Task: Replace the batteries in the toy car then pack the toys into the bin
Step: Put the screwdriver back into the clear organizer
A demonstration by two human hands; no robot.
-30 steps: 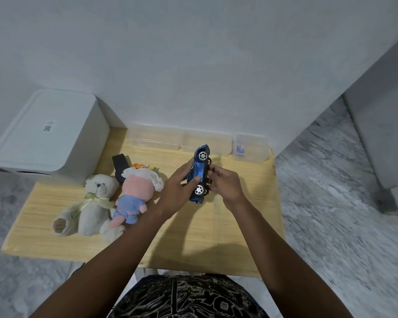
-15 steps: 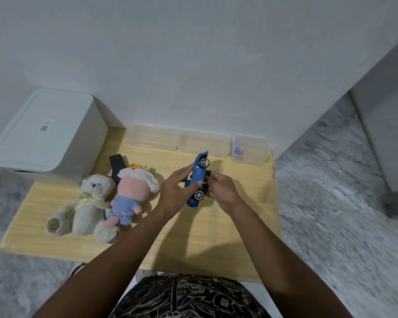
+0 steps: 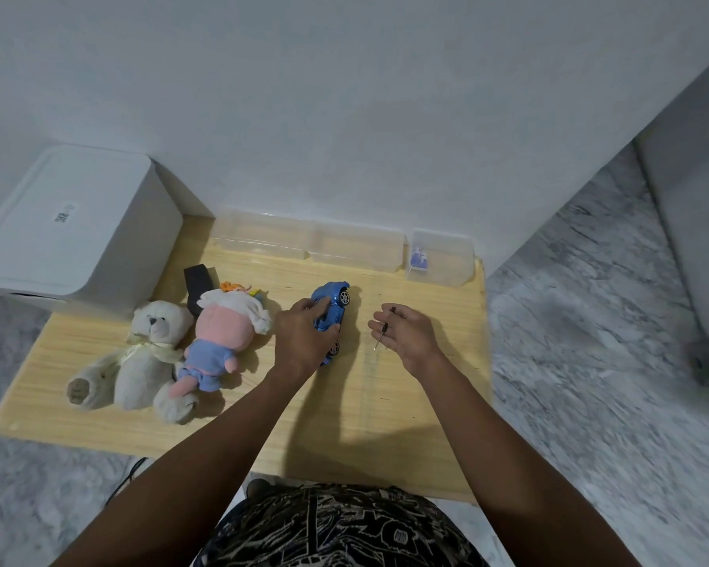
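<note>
Two grips: left hand clasps the toy car; right hand, beside it, pinches a screwdriver.

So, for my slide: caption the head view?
Left hand grips blue toy car; right hand holds small screwdriver.

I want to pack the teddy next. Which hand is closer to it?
Left. The left hand grips the blue car nearer the teddy; the right hand holds a screwdriver.
</note>
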